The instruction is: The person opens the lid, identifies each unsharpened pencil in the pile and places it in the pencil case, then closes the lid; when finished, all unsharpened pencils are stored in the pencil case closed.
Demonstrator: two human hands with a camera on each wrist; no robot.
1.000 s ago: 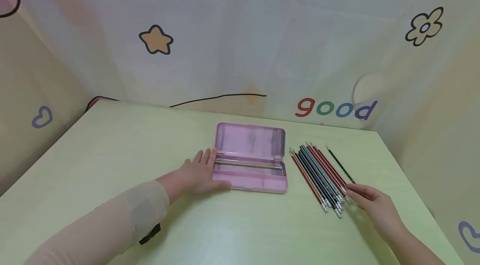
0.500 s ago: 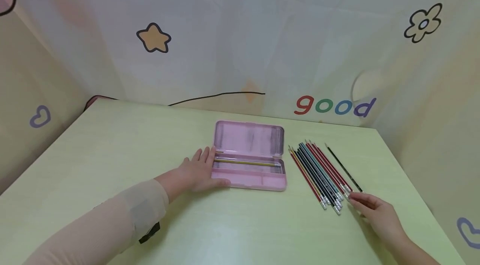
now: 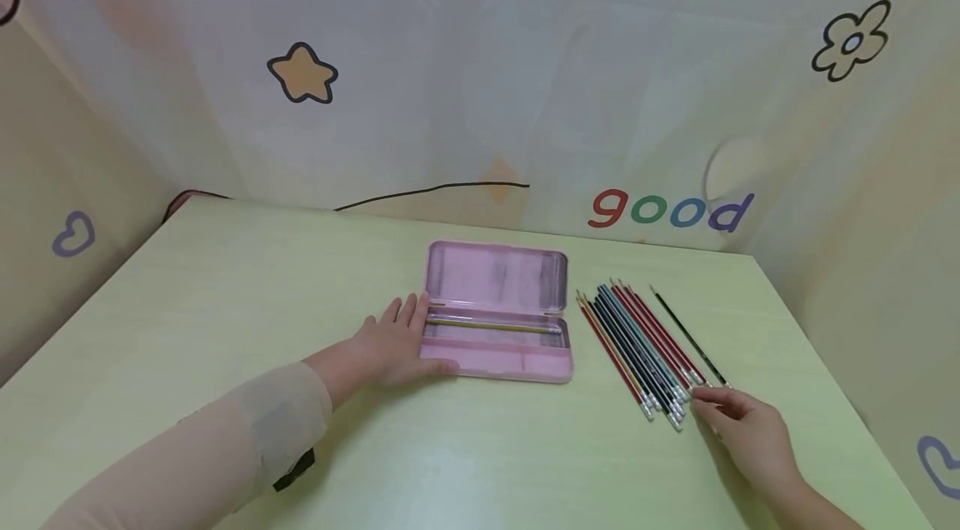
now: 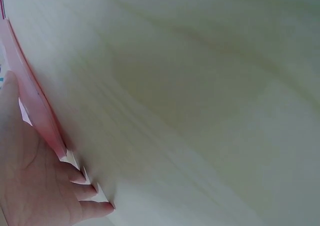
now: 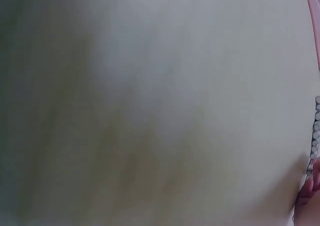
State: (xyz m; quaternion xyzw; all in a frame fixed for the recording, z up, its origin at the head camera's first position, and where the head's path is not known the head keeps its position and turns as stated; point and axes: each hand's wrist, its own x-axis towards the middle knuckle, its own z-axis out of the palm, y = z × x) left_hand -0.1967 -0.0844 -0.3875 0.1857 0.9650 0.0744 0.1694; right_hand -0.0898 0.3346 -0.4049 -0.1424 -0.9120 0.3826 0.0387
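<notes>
A pink pencil case (image 3: 472,362) lies with its lid up on the table, a yellow pencil (image 3: 495,325) along its compartment. My left hand (image 3: 390,351) rests at the case's left edge, fingers spread and thumb along the front rim. In the left wrist view, the palm (image 4: 35,181) lies against the pink side. To the right is a row of red, black, blue and yellow pencils (image 3: 630,347), erasers toward me. My right hand (image 3: 750,434) has thumb and forefinger close together at the eraser ends of the red pencils; whether they pinch one is too small to see.
A single black pencil (image 3: 686,334) lies apart to the right of the row, its tip pointing away. The pale table (image 3: 247,280) meets a printed cloth backdrop (image 3: 450,97) at the back and sides.
My right hand first shifts slightly right and down, uncovering the lower end of the black pencil, then moves back left to the red pencils' ends. The left hand stays on the case.
</notes>
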